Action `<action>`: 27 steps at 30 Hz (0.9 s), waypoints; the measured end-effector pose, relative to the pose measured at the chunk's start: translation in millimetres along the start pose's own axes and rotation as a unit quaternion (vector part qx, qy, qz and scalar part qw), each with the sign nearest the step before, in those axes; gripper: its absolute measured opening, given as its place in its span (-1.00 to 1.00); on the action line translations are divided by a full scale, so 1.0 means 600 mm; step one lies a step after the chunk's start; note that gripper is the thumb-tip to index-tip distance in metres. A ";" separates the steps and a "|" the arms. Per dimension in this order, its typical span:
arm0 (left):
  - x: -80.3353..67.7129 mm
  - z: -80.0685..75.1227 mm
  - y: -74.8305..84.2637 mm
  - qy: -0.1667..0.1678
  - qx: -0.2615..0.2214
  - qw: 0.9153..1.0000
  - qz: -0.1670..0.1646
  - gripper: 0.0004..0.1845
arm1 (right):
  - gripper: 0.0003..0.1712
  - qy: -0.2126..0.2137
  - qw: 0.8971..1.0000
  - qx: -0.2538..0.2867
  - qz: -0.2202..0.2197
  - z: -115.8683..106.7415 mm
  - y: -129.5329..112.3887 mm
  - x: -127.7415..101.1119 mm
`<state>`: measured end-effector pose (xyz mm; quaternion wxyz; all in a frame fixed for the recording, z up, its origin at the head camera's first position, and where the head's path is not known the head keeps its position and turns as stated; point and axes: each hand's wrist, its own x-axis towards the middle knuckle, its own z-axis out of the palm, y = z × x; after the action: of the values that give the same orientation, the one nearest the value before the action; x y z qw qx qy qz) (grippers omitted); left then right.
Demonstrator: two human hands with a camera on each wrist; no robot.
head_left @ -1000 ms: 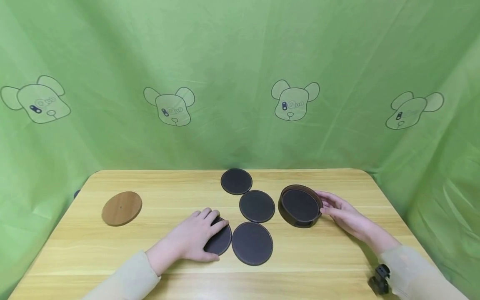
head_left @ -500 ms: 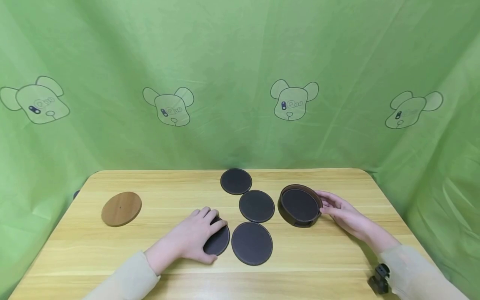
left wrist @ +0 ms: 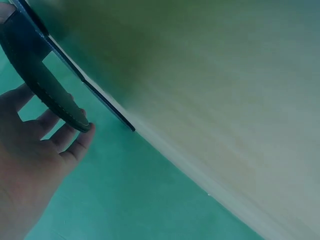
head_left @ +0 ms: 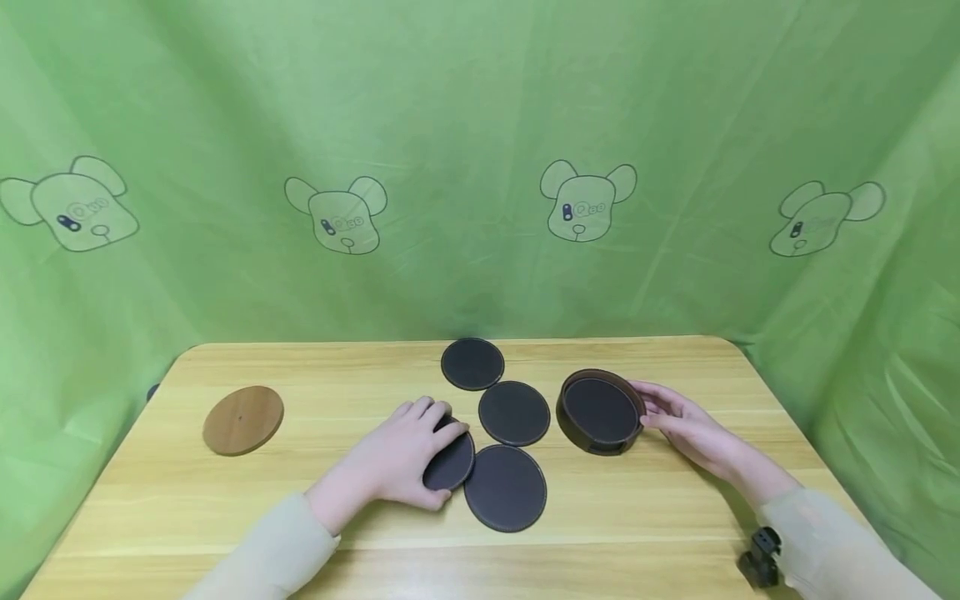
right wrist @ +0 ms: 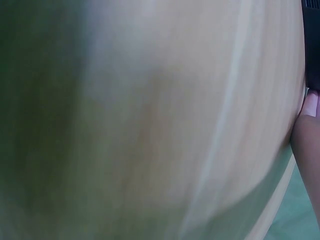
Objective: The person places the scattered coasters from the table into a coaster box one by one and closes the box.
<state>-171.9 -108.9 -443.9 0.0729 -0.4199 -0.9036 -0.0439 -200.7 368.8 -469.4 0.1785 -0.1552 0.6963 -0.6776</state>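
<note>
My left hand [head_left: 397, 462] grips a dark round coaster [head_left: 452, 463] between thumb and fingers. In the left wrist view this coaster [left wrist: 42, 85] is raised off the table and tilted, while flat coasters show edge-on beyond it. To its right in the head view lie three more dark coasters: a near one [head_left: 506, 488], a middle one [head_left: 514, 413] and a far one [head_left: 472, 364]. My right hand [head_left: 693, 429] holds the right side of a round brown coaster holder [head_left: 573, 432], thumb in front and fingers behind. Inside the holder lies a dark coaster [head_left: 600, 408].
A brown wooden disc [head_left: 243, 420] lies at the left of the light wooden table [head_left: 150, 508]. Green cloth [head_left: 465, 275] with printed animal heads hangs behind the table and along its sides. A small black device [head_left: 759, 560] sits at the right wrist.
My left hand has lifted its coaster off the table and moved it slightly right and away, so it now overlaps the near coaster's edge. The right hand and holder stay put.
</note>
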 end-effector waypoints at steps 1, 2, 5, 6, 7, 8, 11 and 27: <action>0.005 0.000 0.001 0.002 0.001 1.000 0.000 -0.07 | -0.41 0.001 1.000 0.000 0.001 0.000 0.000 0.000; 0.009 0.000 0.001 0.004 0.001 1.000 0.001 -0.07 | -0.41 0.001 1.000 0.000 0.002 0.000 0.000 -0.001; 0.022 -0.002 0.004 0.006 -0.002 1.000 0.003 -0.08 | -0.42 0.005 1.000 -0.004 0.005 0.000 -0.001 -0.002; 0.027 -0.002 0.005 0.006 -0.002 1.000 0.005 -0.08 | -0.42 0.005 1.000 -0.005 0.006 0.000 -0.001 -0.002; 0.031 -0.002 0.006 0.005 -0.003 1.000 0.006 -0.08 | -0.42 0.004 1.000 -0.005 0.006 0.000 -0.001 -0.002; 0.035 -0.002 0.007 0.004 -0.003 1.000 0.007 -0.08 | -0.42 0.003 1.000 -0.005 0.006 0.001 -0.001 -0.002; 0.047 0.001 0.009 0.000 -0.001 1.000 0.008 -0.07 | -0.42 0.002 1.000 -0.004 0.005 0.001 -0.001 -0.001; 0.101 0.007 0.024 -0.002 0.013 1.000 0.011 -0.07 | -0.38 0.008 1.000 -0.010 0.013 0.002 -0.003 -0.002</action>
<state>-199.6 -53.4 -437.8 0.0768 -0.4287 -0.8996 -0.0304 -199.2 368.1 -467.4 0.1801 -0.1429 0.7064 -0.6695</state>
